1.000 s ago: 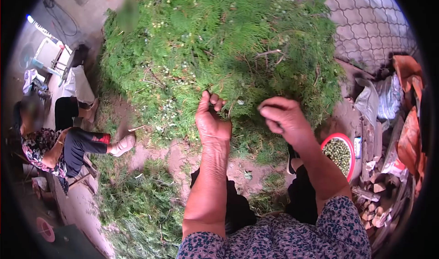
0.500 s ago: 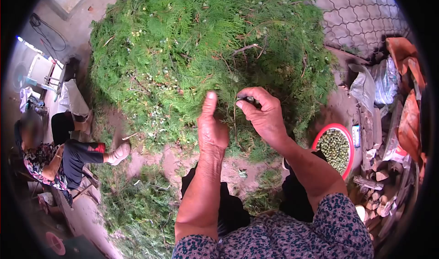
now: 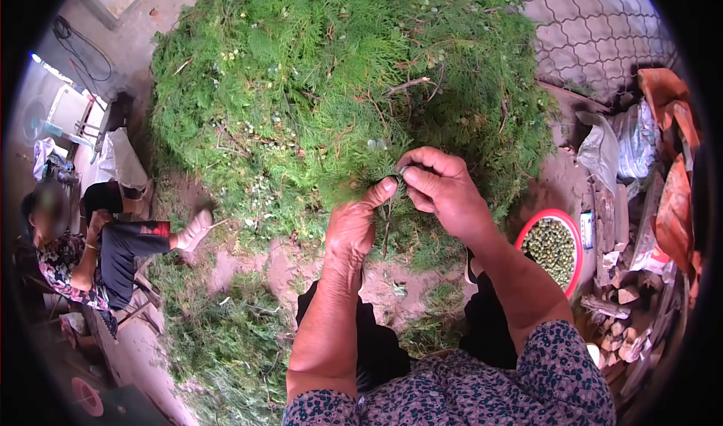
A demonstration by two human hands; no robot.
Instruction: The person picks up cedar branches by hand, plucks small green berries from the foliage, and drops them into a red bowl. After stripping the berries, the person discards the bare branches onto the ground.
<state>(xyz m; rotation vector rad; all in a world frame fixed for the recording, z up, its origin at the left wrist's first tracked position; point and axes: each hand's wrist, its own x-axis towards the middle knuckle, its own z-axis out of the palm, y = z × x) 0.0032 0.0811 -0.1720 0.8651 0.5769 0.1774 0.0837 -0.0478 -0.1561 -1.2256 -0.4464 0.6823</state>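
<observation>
A: Both hands have closed in: left hand [image 3: 352, 229] and right hand [image 3: 443, 191] now pinch 1 cypress sprig [image 3: 388, 219] at the green pile's [image 3: 301, 87] near edge.
B: A loose pinch could drop it back into the pile, lost.

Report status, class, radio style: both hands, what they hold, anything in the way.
Left hand grip shut on sprig, thumb up. Right hand pinching sprig's top. Branch pile right behind; red bowl of green berries off right, apart.

dirt ground [image 3: 242, 264], green branch heap [image 3: 316, 72], red bowl [image 3: 548, 213]
</observation>
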